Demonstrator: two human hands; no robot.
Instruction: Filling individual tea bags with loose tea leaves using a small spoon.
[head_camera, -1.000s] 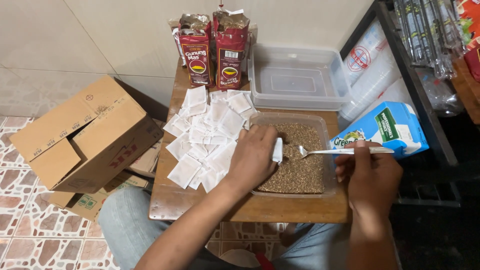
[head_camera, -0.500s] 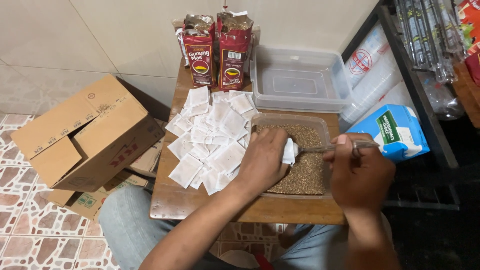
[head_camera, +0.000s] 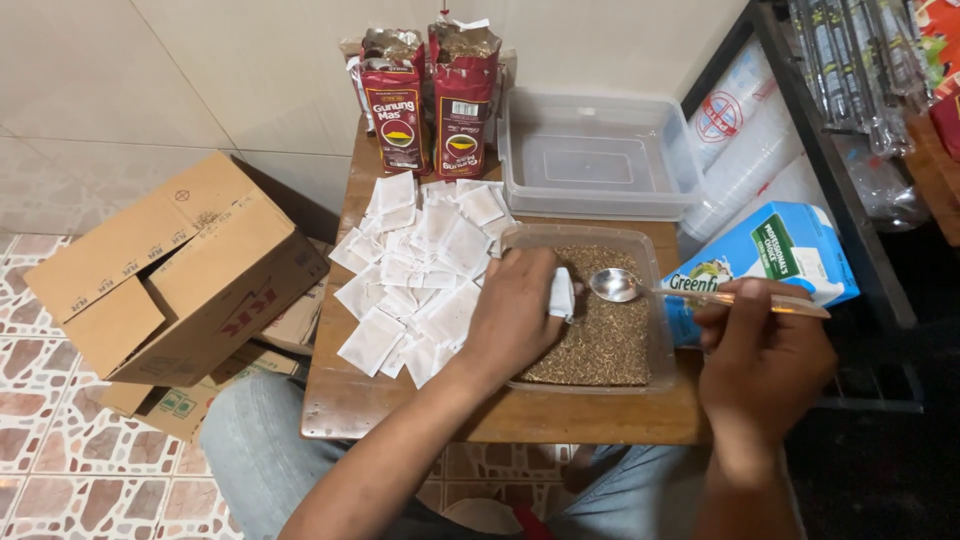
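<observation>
While the person's knees sit below the small wooden table (head_camera: 400, 400), the left hand (head_camera: 515, 315) rests over the near left corner of the shallow clear plastic tray of brown loose grains (head_camera: 600, 340), its fingers pinched around a small white paper sachet (head_camera: 562, 296) held upright just above the grains. At three o'clock from that sachet, almost touching it, hangs the bowl of a shiny metal spoon (head_camera: 618, 285), and the right hand (head_camera: 765, 365) clasps the spoon's thin handle out beyond the tray's right wall.

I judge the sachet light, limp and easily crushed or torn, so it is best taken by its upper edges with the mouth kept open. The spoon is stiff and smooth; a hold far back on the handle gives reach but lets the bowl tip easily.

At nine to eleven o'clock from the tray lies a heap of flat white paper sachets (head_camera: 420, 270). Farther off, at twelve o'clock, stands an empty clear plastic box (head_camera: 600, 160), with two opened dark red foil bags (head_camera: 430, 100) at eleven. A blue and white carton (head_camera: 775, 250) lies off the table at two o'clock, and brown cardboard boxes (head_camera: 170, 270) sit on the floor at nine.
</observation>
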